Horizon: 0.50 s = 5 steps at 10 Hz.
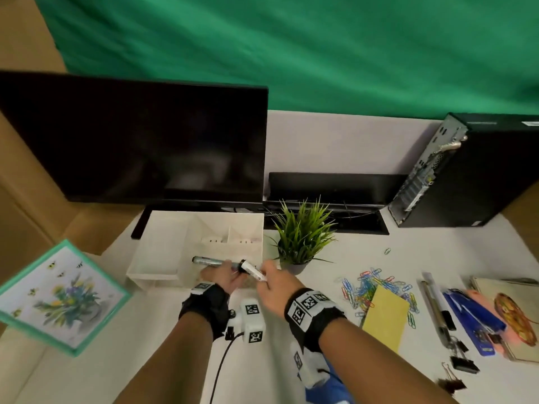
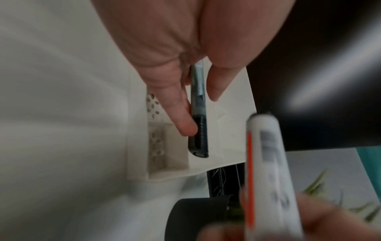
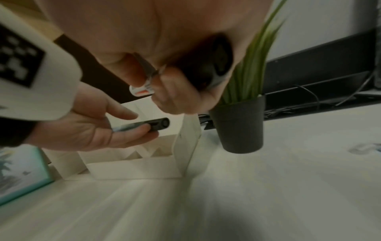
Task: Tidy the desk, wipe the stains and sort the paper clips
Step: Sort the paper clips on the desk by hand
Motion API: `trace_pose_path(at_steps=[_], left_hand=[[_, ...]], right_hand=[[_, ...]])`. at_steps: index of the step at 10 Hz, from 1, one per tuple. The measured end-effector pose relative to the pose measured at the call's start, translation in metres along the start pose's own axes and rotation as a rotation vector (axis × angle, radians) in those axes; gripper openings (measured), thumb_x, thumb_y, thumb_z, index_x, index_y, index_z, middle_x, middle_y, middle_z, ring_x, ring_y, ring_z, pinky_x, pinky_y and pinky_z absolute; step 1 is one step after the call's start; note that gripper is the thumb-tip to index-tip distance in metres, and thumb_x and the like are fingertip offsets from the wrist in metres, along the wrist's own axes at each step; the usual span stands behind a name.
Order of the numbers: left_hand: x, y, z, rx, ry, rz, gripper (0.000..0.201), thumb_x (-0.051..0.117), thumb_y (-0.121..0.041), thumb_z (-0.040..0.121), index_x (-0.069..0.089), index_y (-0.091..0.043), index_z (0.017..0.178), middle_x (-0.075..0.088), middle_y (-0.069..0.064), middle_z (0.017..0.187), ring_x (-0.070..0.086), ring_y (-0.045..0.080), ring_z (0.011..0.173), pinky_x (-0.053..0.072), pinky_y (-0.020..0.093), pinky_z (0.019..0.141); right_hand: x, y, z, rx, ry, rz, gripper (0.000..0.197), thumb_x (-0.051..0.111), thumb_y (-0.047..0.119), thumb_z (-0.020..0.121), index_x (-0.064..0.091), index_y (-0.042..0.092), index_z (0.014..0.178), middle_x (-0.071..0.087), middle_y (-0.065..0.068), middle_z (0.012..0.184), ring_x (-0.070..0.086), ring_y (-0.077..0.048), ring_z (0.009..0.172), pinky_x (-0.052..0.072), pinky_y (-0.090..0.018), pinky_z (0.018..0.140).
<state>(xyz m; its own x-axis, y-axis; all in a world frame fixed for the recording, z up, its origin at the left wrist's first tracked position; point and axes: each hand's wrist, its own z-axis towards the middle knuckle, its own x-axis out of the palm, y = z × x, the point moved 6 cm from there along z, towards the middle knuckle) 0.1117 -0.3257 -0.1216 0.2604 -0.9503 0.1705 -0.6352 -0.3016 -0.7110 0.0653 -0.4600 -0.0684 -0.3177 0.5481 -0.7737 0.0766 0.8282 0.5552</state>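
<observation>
My left hand (image 1: 224, 277) holds a dark pen (image 1: 208, 261) between thumb and fingers above the white desk organizer (image 1: 163, 249); the left wrist view shows that pen (image 2: 198, 114) pinched over an organizer compartment (image 2: 224, 130). My right hand (image 1: 271, 279), just to the right, grips a white marker (image 1: 253, 269) with a black cap. In the right wrist view the marker's white and orange end (image 3: 142, 90) sticks out of my curled fingers, and a dark object (image 3: 214, 63) sits deeper in the grip. Coloured paper clips (image 1: 376, 285) lie heaped at the right beside a yellow cloth (image 1: 385, 314).
A potted plant (image 1: 300, 240) stands right of the organizer. A monitor (image 1: 140, 141) and a PC tower (image 1: 472, 170) line the back. Pens (image 1: 436, 304), a blue stapler (image 1: 472, 319), binder clips (image 1: 463, 364) and a notebook (image 1: 513, 313) lie at the right. A framed picture (image 1: 58, 295) sits at the left.
</observation>
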Motion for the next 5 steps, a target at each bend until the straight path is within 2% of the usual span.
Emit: trace_pose_path(at_steps=[1, 2, 3, 4, 5], left_hand=[[-0.006, 0.001, 0.006, -0.003, 0.056, -0.036, 0.011, 0.043, 0.004, 0.094, 0.048, -0.002, 0.102, 0.054, 0.008, 0.082, 0.054, 0.017, 0.070, 0.052, 0.016, 0.043], [-0.014, -0.002, -0.004, -0.004, 0.095, -0.086, 0.020, 0.041, 0.008, 0.092, 0.053, -0.004, 0.083, 0.055, 0.010, 0.082, 0.056, 0.019, 0.072, 0.053, 0.017, 0.044], [-0.023, 0.001, -0.009, -0.021, 0.137, -0.081, 0.018, 0.043, 0.005, 0.092, 0.057, -0.004, 0.085, 0.060, 0.014, 0.076, 0.059, 0.025, 0.070, 0.055, 0.027, 0.050], [-0.037, 0.007, -0.009, -0.051, 0.126, 0.064, 0.017, 0.044, -0.006, 0.094, 0.058, -0.010, 0.086, 0.053, 0.007, 0.069, 0.053, 0.022, 0.060, 0.045, 0.027, 0.054], [-0.052, 0.017, -0.008, -0.121, 0.133, 0.186, 0.017, 0.045, -0.009, 0.094, 0.052, -0.014, 0.079, 0.046, 0.005, 0.067, 0.045, 0.019, 0.055, 0.037, 0.025, 0.056]], right_hand=[[0.004, 0.020, 0.011, -0.054, -0.046, -0.091, 0.026, 0.038, 0.030, 0.093, 0.035, 0.021, 0.118, 0.059, -0.011, 0.105, 0.060, -0.032, 0.089, 0.051, -0.038, 0.075], [0.007, 0.034, 0.025, -0.054, -0.046, -0.174, 0.037, 0.037, 0.029, 0.095, 0.031, 0.029, 0.131, 0.051, -0.009, 0.121, 0.057, -0.033, 0.105, 0.048, -0.041, 0.086], [0.011, 0.043, 0.041, -0.026, -0.026, -0.259, 0.049, 0.041, 0.019, 0.093, 0.030, 0.034, 0.138, 0.046, -0.010, 0.125, 0.052, -0.034, 0.112, 0.044, -0.040, 0.091], [0.014, 0.053, 0.055, -0.031, -0.007, -0.399, 0.066, 0.050, 0.006, 0.086, 0.029, 0.035, 0.142, 0.044, -0.011, 0.128, 0.044, -0.032, 0.120, 0.037, -0.043, 0.102], [0.013, 0.058, 0.067, -0.015, -0.015, -0.441, 0.077, 0.055, 0.000, 0.079, 0.030, 0.037, 0.142, 0.041, -0.008, 0.132, 0.038, -0.030, 0.125, 0.031, -0.043, 0.107]])
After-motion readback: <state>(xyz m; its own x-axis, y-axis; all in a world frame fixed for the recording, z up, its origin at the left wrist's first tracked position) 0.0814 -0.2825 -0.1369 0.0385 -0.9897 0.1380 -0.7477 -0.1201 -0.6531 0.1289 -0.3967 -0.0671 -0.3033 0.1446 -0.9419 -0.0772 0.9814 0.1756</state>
